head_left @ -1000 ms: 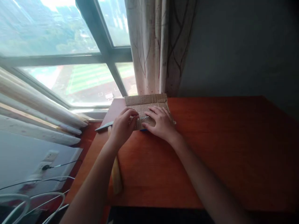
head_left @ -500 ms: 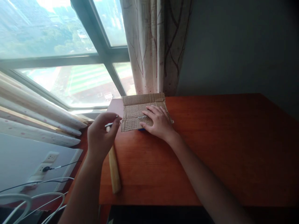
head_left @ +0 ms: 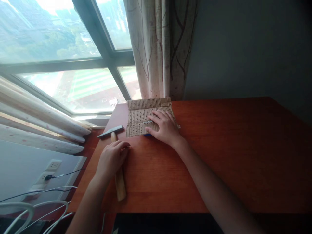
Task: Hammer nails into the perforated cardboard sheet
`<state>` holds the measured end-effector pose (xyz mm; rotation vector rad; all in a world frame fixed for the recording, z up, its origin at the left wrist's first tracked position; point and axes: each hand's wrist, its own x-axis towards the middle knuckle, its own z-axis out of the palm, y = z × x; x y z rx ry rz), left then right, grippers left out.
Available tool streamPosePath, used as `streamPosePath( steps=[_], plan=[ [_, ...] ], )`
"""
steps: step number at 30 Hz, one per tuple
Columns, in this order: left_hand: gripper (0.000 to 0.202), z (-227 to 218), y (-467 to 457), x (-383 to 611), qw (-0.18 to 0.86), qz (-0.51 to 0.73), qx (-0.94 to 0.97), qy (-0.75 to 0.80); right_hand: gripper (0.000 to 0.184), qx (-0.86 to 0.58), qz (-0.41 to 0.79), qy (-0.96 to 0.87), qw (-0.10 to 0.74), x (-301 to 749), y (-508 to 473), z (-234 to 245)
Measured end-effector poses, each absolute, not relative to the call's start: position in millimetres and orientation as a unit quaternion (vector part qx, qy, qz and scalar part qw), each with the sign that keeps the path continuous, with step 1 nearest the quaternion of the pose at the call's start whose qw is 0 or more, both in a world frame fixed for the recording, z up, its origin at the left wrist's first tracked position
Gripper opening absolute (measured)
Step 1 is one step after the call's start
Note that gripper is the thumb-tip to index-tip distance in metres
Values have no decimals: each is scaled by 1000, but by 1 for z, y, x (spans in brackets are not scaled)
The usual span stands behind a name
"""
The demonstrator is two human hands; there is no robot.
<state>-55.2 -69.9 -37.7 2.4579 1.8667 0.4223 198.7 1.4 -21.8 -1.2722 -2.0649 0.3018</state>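
Observation:
A hammer (head_left: 118, 182) with a pale wooden handle and a dark metal head lies on the red-brown table (head_left: 219, 156) near its left edge. My left hand (head_left: 112, 157) rests on the handle's upper part, fingers curled over it. A perforated brown cardboard sheet (head_left: 140, 115) lies at the table's far left corner, with a row of small nails across its middle. My right hand (head_left: 163, 127) lies flat on the sheet's right half, fingers spread, pressing it down. Something blue shows under the sheet's near edge.
A patterned curtain (head_left: 161, 48) hangs behind the sheet, beside a large window (head_left: 60, 65). A dark wall stands behind the table. Left of the table are a wall socket with a plugged cable (head_left: 48, 175) and white cords.
My left hand has left the cardboard sheet, swung back to the left and come down onto the hammer's handle. My right hand has stayed flat on the sheet.

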Motion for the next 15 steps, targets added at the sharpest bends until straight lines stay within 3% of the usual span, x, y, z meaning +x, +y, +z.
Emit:
streamPosePath(
  steps=[3,10,15],
  plan=[
    [20,-38,-71,-55,-13,164,783,600,46,-490,115,-794,342,199,1,-22],
    [19,-5,-71,-47,-74,405,642,647,46,-491,118,-792,342,199,2,-22],
    [17,24,-48,-11,-8,343,752,563,46,-489,122,-794,341,199,1,-21]
  ],
)
